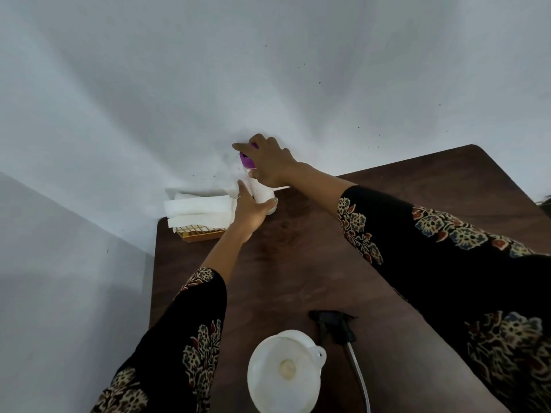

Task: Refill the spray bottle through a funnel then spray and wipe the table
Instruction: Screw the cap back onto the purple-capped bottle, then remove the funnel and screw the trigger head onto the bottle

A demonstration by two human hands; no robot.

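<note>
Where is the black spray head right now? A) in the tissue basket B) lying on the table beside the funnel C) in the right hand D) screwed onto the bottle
B: the black spray head lies on the table just right of the white funnel.

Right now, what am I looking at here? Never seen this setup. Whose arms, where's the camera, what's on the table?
No machine: one person's two bare hands, filmed by a wide-angle camera on their head, looking down. The left hand steadies a white refill bottle at the far edge of the dark wooden table; the right hand has a grip on its purple cap. Beside it, paper towels lie on a yellow basket. Near the camera, a white funnel sits in a spray bottle, with the black trigger sprayer head lying alongside.
</note>
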